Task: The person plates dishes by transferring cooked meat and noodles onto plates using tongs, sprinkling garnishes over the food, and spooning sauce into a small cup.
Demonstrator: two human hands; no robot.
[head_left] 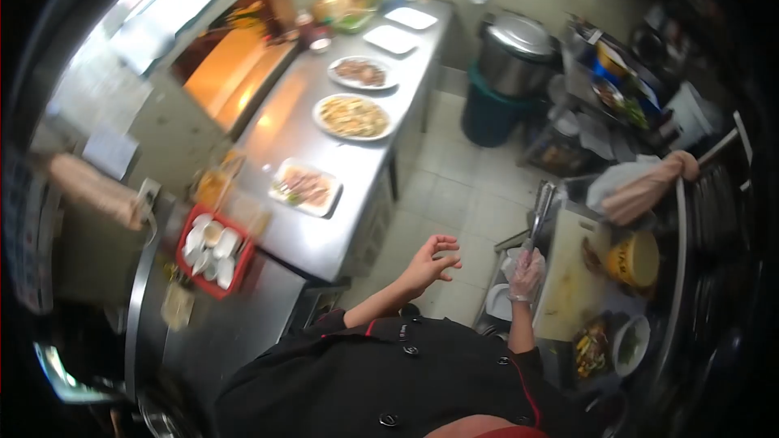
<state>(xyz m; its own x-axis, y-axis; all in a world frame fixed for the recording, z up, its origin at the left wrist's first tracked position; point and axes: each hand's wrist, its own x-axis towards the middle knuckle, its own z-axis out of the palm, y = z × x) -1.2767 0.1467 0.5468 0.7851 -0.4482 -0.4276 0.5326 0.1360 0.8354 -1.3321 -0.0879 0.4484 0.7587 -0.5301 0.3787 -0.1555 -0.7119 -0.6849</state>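
Note:
My left hand point(434, 264) is bare and raised over the tiled floor, its fingers curved and apart, with nothing in it. A clear plastic glove covers my right hand point(527, 276), whose fingers are wrapped round the lower end of a long metal utensil point(540, 209) that looks like tongs. The utensil points away from me, left of a pale cutting board point(572, 264). A white plate point(501, 302) lies just left of my gloved wrist.
On the steel counter point(284, 126) stand several plates, including a noodle-like dish point(353, 117) and a square plate of food point(304, 187). A red basket point(215, 251) holds white cups. A yellow tub point(633, 259) is at right; a dark green bin point(492, 118) stands behind.

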